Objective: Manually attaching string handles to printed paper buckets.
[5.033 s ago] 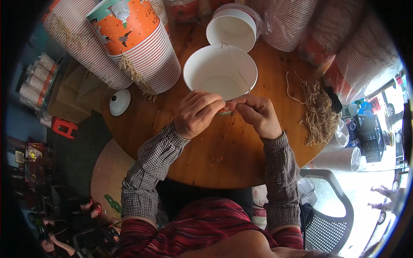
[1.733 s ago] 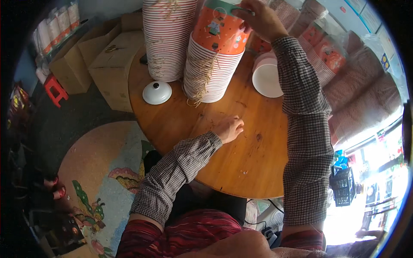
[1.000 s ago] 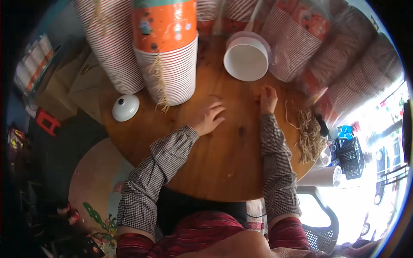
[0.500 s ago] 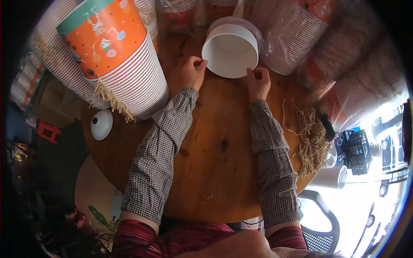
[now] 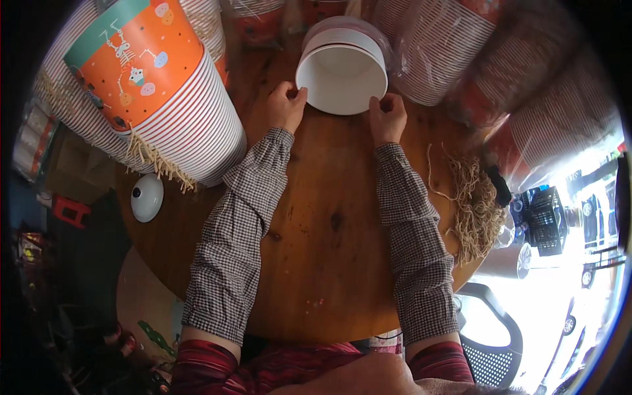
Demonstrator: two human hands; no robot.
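Note:
A white paper tub [image 5: 342, 80] lies tipped at the far side of the round wooden table, its open mouth facing me. Behind its upper rim show the edge and side of another tub [image 5: 347, 34], with clear plastic around it. My left hand [image 5: 287, 108] pinches the lower left of the front tub's rim between thumb and curled fingers. At the lower right of the same rim, my right hand [image 5: 388, 118] has a similar pinch. Both forearms, in checked sleeve covers, reach across the table. The tub's far end is hidden.
A tall stack of orange-patterned tubs [image 5: 174, 99] with raffia string stands at left, near a white lid [image 5: 147, 197]. Plastic-wrapped stacks [image 5: 441, 52] line the back and right. A bundle of tan strings [image 5: 477, 207] lies at the right edge. A chair [image 5: 490, 336] stands beyond.
The whole view has shifted slightly. The front tub tilts a little differently, and more of the rims behind it shows. Both hands keep their places at its rim.

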